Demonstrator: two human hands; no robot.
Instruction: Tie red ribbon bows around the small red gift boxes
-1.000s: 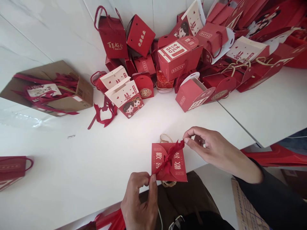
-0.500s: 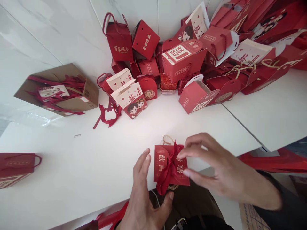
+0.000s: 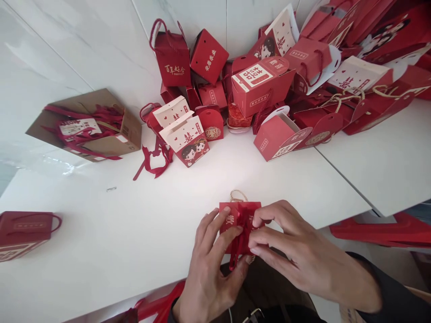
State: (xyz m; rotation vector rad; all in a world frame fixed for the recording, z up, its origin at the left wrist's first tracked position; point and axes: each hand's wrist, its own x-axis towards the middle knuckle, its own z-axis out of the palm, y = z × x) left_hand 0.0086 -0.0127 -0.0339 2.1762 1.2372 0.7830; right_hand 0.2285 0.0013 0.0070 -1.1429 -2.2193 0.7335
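Note:
A small red box (image 3: 223,226) with pale lettering lies at the table's front edge, a twisted cord loop at its far side. A dark red ribbon (image 3: 241,224) crosses its top. My left hand (image 3: 215,255) rests on the box's left part, fingertips on its top near the ribbon and thumb at the near edge; it grips the box. From the right, my right hand (image 3: 292,251) pinches at the ribbon on the box's right part. The fingers partly hide the ribbon's knot and the lettering.
Many red boxes (image 3: 256,85) are piled along the wall at the back and right. An open carton (image 3: 131,130) of ribbons stands at the back left, with a loose ribbon (image 3: 158,171) beside it. One red box (image 3: 25,233) sits at the far left.
My left hand has moved right and closed onto the box. The fingers of my right hand have drawn together on the ribbon. The view has shifted slightly.

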